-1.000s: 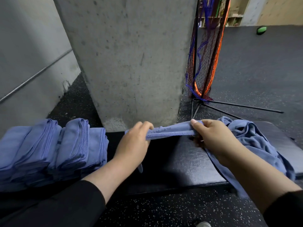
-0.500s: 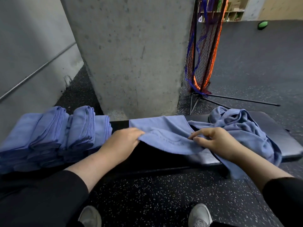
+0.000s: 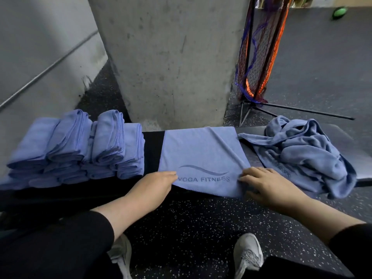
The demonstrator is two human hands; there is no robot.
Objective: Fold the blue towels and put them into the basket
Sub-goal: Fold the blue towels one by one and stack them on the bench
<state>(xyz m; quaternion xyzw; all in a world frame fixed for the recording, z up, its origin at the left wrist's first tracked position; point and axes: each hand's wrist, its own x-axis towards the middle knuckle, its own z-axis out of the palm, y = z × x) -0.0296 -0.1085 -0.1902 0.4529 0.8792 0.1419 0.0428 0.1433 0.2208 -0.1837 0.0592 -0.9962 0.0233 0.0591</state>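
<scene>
A blue towel [image 3: 201, 154] marked "YOGA FITNESS" lies spread flat across the black bench [image 3: 154, 146]. Its near edge hangs slightly over the bench front. My left hand [image 3: 155, 186] holds the near left corner, fingers on top and thumb hidden beneath. My right hand [image 3: 267, 186] pinches the near right corner the same way, and a crease runs from its fingertips. On the left end of the bench, several folded blue towels [image 3: 80, 150] stand in stacks. A crumpled heap of unfolded blue towels [image 3: 302, 152] lies at the right end. No basket is in view.
A concrete pillar [image 3: 171, 63] rises right behind the bench. A folded orange and blue net [image 3: 259, 57] on a black tripod stand leans to its right. A grey wall with a rail runs along the left. My shoes [image 3: 248, 254] stand on speckled black floor.
The towel, stretched in the air between both hands a second ago, has come down and been spread flat on the bench. Both hands have drawn back to its near corners.
</scene>
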